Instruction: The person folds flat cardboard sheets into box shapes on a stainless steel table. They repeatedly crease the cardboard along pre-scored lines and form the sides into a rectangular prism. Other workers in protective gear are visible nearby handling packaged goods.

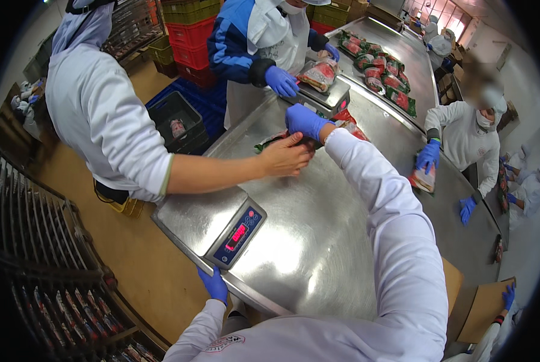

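A red package [352,128] is pictured at the upper centre of the frame, on a metal surface [330,241], partly covered by an outstretched white sleeve. Just beside it, the blue-gloved right hand [306,122] is held with fingers curled downward; whether anything is gripped cannot be told, as the fingertips are hidden. A co-worker's bare hand [287,158] is extended next to the glove, with a second package [270,141] partly hidden behind it. The step in hand is judged to be a reach among the packages; for the next move, a secure hold and room clear of the bare hand would be called for.

At lower left of centre, the gloved left hand [214,285] is placed at the surface's edge, below a scale [237,236] with a lit red display; whether the edge is clasped cannot be told. Farther up, a bagged product [320,75] is steadied on another scale [321,99] by a co-worker, and more packages [386,72] are spread at the upper right.
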The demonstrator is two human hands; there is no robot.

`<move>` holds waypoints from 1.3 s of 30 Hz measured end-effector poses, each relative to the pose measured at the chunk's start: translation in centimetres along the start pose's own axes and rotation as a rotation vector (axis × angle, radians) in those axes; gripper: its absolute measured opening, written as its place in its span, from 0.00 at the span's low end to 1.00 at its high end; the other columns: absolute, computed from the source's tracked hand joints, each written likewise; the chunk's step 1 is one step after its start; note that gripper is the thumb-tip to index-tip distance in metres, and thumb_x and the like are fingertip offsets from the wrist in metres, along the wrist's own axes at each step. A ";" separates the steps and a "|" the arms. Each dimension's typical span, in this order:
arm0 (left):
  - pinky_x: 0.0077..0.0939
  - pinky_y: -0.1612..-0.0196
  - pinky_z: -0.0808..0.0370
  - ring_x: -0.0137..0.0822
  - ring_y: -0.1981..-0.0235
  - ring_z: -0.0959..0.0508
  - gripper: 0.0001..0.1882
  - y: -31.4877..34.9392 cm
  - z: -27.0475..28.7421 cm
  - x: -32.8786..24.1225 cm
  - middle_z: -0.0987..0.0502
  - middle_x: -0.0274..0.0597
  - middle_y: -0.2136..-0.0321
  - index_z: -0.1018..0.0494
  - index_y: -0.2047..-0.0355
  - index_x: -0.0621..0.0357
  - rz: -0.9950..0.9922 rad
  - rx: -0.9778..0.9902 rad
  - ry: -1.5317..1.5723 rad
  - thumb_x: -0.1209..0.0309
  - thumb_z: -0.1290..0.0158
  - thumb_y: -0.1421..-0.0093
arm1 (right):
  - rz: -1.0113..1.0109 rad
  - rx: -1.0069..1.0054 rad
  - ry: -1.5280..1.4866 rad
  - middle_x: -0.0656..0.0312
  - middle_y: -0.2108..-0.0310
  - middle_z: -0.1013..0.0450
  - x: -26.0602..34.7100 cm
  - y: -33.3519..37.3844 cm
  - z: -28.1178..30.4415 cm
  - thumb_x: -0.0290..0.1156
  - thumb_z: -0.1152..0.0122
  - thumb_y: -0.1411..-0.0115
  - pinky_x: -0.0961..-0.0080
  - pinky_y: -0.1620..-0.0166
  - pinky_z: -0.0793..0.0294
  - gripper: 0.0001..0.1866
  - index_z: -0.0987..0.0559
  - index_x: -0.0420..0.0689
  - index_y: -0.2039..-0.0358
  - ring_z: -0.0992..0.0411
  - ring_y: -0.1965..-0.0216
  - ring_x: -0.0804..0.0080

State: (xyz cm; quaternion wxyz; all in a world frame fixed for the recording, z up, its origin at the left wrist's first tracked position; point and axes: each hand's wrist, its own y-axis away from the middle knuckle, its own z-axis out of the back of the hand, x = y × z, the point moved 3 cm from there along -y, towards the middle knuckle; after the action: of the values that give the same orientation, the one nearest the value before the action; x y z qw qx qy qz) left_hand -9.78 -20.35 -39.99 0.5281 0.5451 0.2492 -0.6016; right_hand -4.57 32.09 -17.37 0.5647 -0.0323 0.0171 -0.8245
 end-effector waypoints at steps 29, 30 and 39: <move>0.32 0.33 0.53 0.45 0.32 0.50 0.47 -3.6 7.5 1.6 0.56 0.54 0.32 0.63 0.32 0.62 0.093 0.513 -0.001 0.56 0.47 0.39 | -1.448 -0.669 -0.604 0.55 0.61 0.22 19.1 62.9 -9.2 0.38 0.38 0.43 0.74 0.53 0.29 0.19 0.20 0.36 0.58 0.25 0.58 0.69; 0.32 0.33 0.53 0.44 0.32 0.50 0.47 -3.8 7.7 2.1 0.55 0.54 0.32 0.63 0.32 0.62 0.120 0.538 -0.006 0.56 0.47 0.39 | -1.544 -0.700 -0.529 0.54 0.60 0.22 21.5 65.5 -10.5 0.36 0.39 0.43 0.74 0.52 0.29 0.18 0.20 0.35 0.57 0.25 0.58 0.68; 0.32 0.32 0.54 0.46 0.31 0.52 0.45 -2.7 6.7 1.1 0.56 0.56 0.32 0.64 0.33 0.67 0.049 0.613 -0.263 0.50 0.57 0.36 | -1.772 -0.499 0.212 0.48 0.53 0.25 31.6 73.6 -12.5 0.32 0.44 0.45 0.61 0.49 0.28 0.18 0.20 0.41 0.55 0.27 0.53 0.53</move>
State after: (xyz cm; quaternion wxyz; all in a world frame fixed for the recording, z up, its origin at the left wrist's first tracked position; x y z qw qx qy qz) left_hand -14.76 -25.78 -39.86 0.3815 0.6020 -0.0270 -0.7009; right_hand 51.56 -24.09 -33.54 -0.2996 -0.0783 0.2147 -0.9263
